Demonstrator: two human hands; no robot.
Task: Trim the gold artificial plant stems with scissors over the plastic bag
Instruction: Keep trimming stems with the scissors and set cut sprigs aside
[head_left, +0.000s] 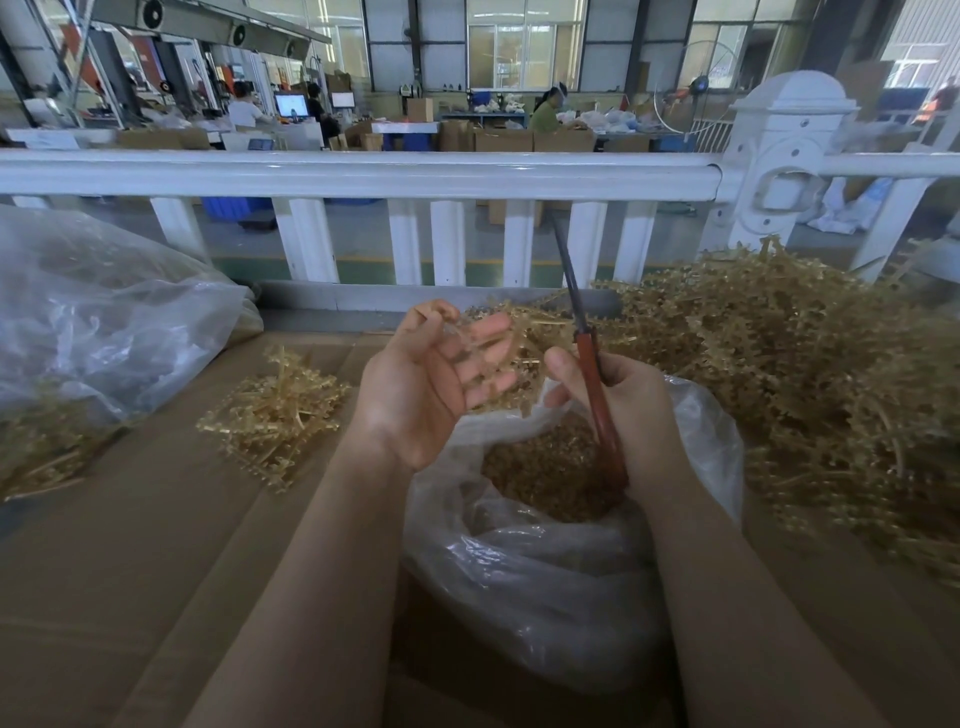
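1. Gold stems (810, 374) lie heaped at the right on the cardboard (130, 545); a small bunch (275, 410) lies left.
2. Left hand (431, 384) is palm up, fingers loosely spread, over the plastic bag (545, 571); a blurred sprig lies against its fingers.
3. Right hand (628, 410) grips the red-handled scissors (587, 343), blades together, pointing up.
4. Bag holds gold trimmings (545, 473).

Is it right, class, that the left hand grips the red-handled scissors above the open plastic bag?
No. The head view shows the right hand gripping the red-handled scissors above the open plastic bag; the left hand is open, palm up.
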